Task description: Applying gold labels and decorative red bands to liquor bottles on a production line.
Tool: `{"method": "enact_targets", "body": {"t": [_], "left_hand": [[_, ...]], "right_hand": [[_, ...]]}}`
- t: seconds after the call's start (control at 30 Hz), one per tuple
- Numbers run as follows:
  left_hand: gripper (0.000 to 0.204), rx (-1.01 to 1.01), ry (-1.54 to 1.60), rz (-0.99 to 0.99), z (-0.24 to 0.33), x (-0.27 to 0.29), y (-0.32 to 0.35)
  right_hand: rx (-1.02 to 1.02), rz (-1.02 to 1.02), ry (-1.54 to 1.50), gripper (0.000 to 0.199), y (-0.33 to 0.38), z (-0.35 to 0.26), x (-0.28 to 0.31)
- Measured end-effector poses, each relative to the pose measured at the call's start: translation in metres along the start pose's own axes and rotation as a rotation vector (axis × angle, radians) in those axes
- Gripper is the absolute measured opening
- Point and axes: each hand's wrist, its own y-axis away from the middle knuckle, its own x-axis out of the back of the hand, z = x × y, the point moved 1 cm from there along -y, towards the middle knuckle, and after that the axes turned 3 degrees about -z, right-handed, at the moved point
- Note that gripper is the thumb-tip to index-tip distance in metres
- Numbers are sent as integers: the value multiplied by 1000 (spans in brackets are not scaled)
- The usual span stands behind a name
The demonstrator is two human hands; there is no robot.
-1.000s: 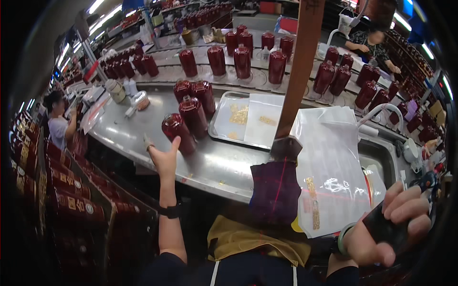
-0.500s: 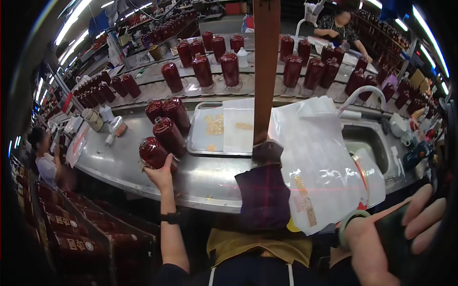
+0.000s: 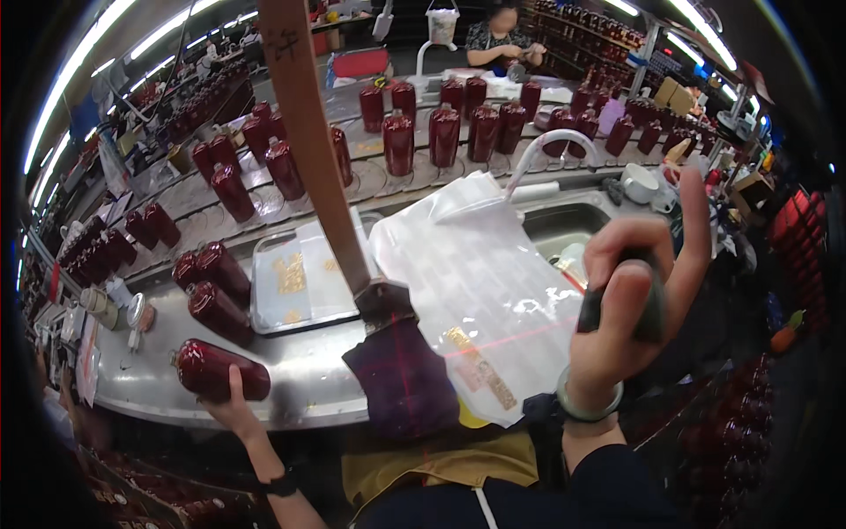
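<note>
My left hand (image 3: 231,411) is closed around a glossy dark red bottle (image 3: 222,370), tilted on its side with its neck to the left, over the near left part of the steel table. Three more red bottles (image 3: 217,310) stand just beyond it. My right hand (image 3: 608,353), with a pale green bangle on its wrist, is raised over the near right edge of the white sheets. Its thumb and some fingers grip a dark green-black object (image 3: 650,300) whose kind I cannot make out; the index finger points up.
A metal tray (image 3: 264,286) holds sheets with gold decals. Plastic-covered white sheets (image 3: 458,256) lie beside a sink (image 3: 564,212). A wooden post (image 3: 310,132) rises in front, a dark cloth (image 3: 407,375) at its foot. Red bottles (image 3: 398,145) line the conveyor behind; a person (image 3: 502,40) sits beyond.
My left hand has tipped the bottle onto its side, away from the other bottles. My right hand has risen from the lower right with the dark object. The view has turned right.
</note>
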Motion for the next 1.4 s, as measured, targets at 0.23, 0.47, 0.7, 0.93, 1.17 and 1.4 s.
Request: {"method": "enact_targets", "body": {"t": [0.23,0.47,0.7,0.93,1.17,1.4], "left_hand": [[74,301,632,-448,54,-19,58],[62,588,872,-915,113,-76,115],[65,797,761,-1093,144,-107,155],[65,906,752,-1090,119,-130,155],[52,955,679,-994,117,-145,142],[57,415,506,-968,131,-104,127]], "right_hand": [[176,-178,-146,85,9,5,-8],[-562,-602,-55,58,64,41,-20],[-993,-872,-365,86,184,41,-20],[-1084,-813,-261,68,197,62,-32],[-1001,-821,-121,90,184,54,-24],[-526,-934,169,106,194,48,-18]]}}
